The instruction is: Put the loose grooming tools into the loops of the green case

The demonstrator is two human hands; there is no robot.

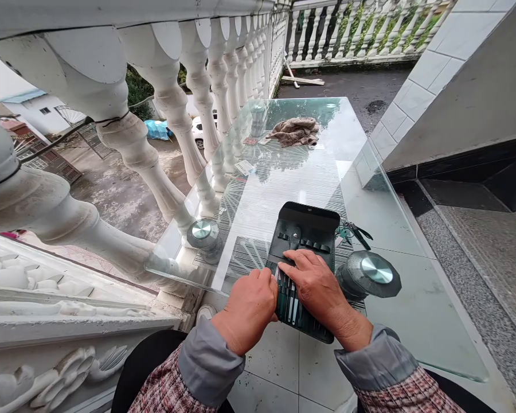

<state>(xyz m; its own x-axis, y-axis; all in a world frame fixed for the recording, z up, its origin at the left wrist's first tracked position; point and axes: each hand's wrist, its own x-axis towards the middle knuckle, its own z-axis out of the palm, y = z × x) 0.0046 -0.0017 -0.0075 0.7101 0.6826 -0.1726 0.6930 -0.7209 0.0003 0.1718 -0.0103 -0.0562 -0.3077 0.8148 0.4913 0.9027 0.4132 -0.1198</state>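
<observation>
Soft daylight, bright and clear

The light is even and gray, like a cloudy day, so shadows are soft and faint. The glass table [370, 172] shines and mirrors the sky and trees. The white railing [163, 115] bends and looks stretched near the edges. Things close by are sharp; far things are a bit fuzzy.

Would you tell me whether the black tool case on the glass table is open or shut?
Open: the black tool case lies unfolded flat, tools showing.
</observation>
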